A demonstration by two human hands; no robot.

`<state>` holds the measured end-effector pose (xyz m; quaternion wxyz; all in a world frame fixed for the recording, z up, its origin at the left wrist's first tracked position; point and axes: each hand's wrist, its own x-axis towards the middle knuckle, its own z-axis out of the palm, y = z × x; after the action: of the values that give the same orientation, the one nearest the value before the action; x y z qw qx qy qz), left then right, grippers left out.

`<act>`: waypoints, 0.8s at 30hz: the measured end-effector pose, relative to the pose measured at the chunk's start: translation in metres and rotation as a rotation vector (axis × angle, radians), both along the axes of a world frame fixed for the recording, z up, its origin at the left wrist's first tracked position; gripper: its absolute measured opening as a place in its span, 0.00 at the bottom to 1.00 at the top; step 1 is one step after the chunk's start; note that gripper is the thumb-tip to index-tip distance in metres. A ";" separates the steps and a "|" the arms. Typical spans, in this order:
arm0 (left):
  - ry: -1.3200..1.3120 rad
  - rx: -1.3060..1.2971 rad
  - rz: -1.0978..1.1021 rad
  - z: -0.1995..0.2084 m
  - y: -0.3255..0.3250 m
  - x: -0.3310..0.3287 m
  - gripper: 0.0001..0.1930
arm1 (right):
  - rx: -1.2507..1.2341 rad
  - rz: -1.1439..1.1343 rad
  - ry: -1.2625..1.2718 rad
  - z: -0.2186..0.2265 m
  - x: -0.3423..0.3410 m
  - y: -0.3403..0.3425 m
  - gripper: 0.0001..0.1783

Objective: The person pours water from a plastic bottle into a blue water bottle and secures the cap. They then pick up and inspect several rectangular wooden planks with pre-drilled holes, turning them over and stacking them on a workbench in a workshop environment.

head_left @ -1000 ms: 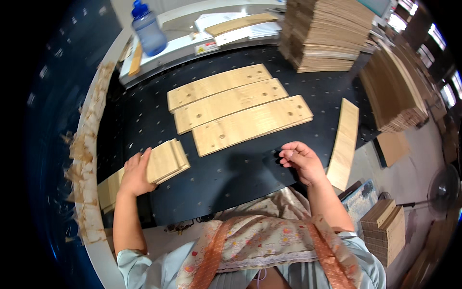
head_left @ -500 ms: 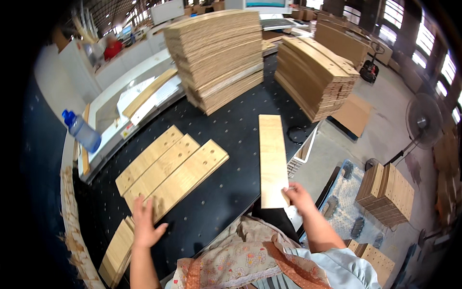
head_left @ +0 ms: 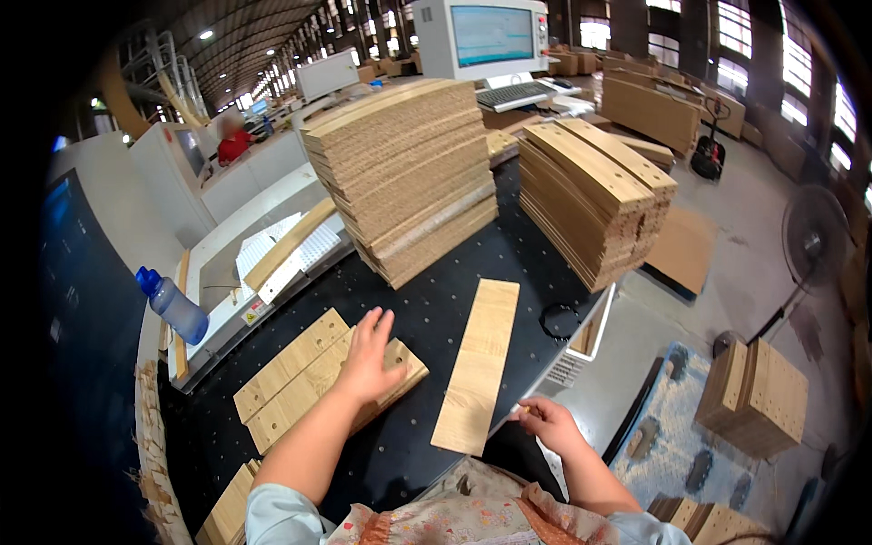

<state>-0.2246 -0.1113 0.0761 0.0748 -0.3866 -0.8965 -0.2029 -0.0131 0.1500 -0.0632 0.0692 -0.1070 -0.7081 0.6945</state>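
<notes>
My left hand (head_left: 366, 359) reaches over the drilled wooden boards (head_left: 291, 363) on the black table, its fingers stretched out and partly covering the boards nearest me. Whether it touches them I cannot tell. A plain wooden board (head_left: 479, 363), with no holes in view, lies slanted to their right, its near end at the table's front edge. Beside that end is my right hand (head_left: 548, 425), apart from the board. Its thumb and fingers are pinched together at the table edge; anything between them is too small to make out.
Two tall stacks of boards, one on the left (head_left: 409, 182) and one on the right (head_left: 595, 200), stand at the back. A blue-capped bottle (head_left: 177, 309) is on the left ledge. A white basket (head_left: 586, 341) hangs by the right edge. Beyond it, stacked boards (head_left: 758, 400) sit on a blue pallet (head_left: 672, 418).
My right hand has let go of the plain board, which now lies slanted on the table. My left hand has moved farther forward over the drilled boards. The whole view has tilted up.
</notes>
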 end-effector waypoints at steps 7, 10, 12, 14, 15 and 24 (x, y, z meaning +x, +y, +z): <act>0.010 0.511 0.380 0.067 0.018 -0.155 0.43 | -0.034 -0.057 0.013 -0.036 -0.002 0.005 0.14; 0.149 0.591 0.411 0.125 0.033 -0.199 0.45 | -0.235 -0.163 -0.077 -0.062 -0.004 0.012 0.13; 0.113 0.653 0.479 0.156 0.042 -0.222 0.48 | -0.230 -0.189 -0.081 -0.073 -0.012 0.017 0.12; -0.093 0.797 0.423 0.174 0.054 -0.220 0.52 | -0.181 -0.152 -0.042 -0.035 -0.006 0.014 0.11; -0.196 0.869 0.390 0.179 0.059 -0.219 0.53 | -0.168 -0.172 -0.071 -0.030 -0.006 0.014 0.11; -0.364 1.006 0.230 0.181 0.064 -0.250 0.59 | -0.123 -0.165 -0.070 -0.031 -0.009 0.019 0.10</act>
<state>-0.4742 -0.0476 0.2574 0.1156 -0.1611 -0.7240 -0.6607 -0.0220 0.1688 -0.0945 0.0945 -0.1934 -0.6547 0.7246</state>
